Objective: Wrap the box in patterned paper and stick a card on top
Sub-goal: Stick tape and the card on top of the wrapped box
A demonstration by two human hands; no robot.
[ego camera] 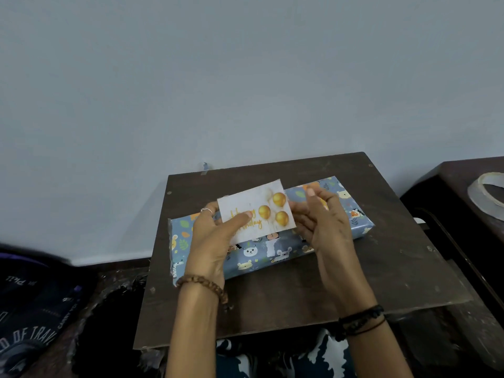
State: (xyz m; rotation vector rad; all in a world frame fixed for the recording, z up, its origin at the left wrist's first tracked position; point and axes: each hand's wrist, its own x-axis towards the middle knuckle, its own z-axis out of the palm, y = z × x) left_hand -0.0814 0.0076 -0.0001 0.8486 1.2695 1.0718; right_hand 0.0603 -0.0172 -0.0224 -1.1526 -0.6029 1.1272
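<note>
Head view: box (272, 236) already wrapped in animal-print paper, lying on dark board (381, 268), long axis running left-near to right-far. Card (256, 211) held just above its top, w/ L hand (215, 236) pinching it, thumb on the face. R hand (321, 219) at card's right edge, fingers loosely curled; can't tell if it grips. Tape roll (488, 192) well apart, right.

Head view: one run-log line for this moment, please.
box: wrapped, on board | birthday card: held above box | left hand: grips card | right hand: at card edge
</note>
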